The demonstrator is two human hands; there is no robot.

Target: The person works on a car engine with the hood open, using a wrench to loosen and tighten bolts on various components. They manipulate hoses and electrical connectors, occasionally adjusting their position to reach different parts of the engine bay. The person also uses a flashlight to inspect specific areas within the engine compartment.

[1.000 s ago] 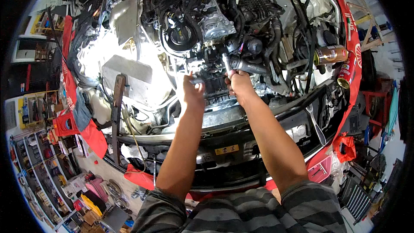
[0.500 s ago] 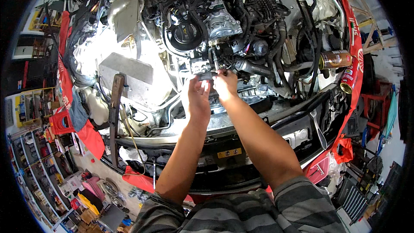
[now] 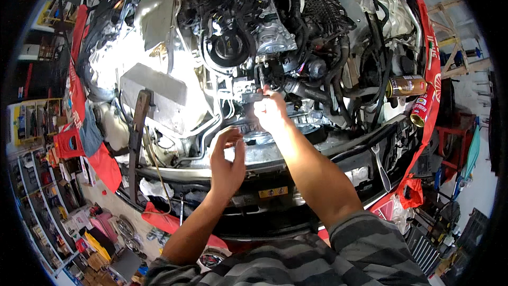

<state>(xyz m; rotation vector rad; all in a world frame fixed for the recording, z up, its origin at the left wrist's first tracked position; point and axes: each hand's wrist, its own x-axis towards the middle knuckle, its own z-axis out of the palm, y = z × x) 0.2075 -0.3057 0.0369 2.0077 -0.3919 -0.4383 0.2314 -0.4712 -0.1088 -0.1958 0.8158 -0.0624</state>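
Over the front of an open car engine bay, my right hand (image 3: 271, 110) is closed, its fingers curled near a small grey metal part (image 3: 253, 97) below the engine. Whatever lies between those fingers is hidden or too small to name. My left hand (image 3: 227, 161) hangs nearer to me, above the front crossmember (image 3: 259, 168), with thumb and fingers apart and nothing in them. Just beyond the hands sits a round black cap (image 3: 227, 46) on the engine. Right of my right hand runs a thick black hose (image 3: 308, 92).
A flat grey box-like piece (image 3: 156, 92) and an upright wooden bar (image 3: 139, 137) stand at the left. Two spray cans (image 3: 406, 86) lie on the right side by a red fender cover (image 3: 433, 69). A wrench (image 3: 181, 209) and a silver spoon-shaped tool (image 3: 382, 168) rest along the front edge.
My left hand has come away from the grey metal part and drawn back toward me, its fingers opening. My right hand has stayed near the part, moving slightly left and closer to me.
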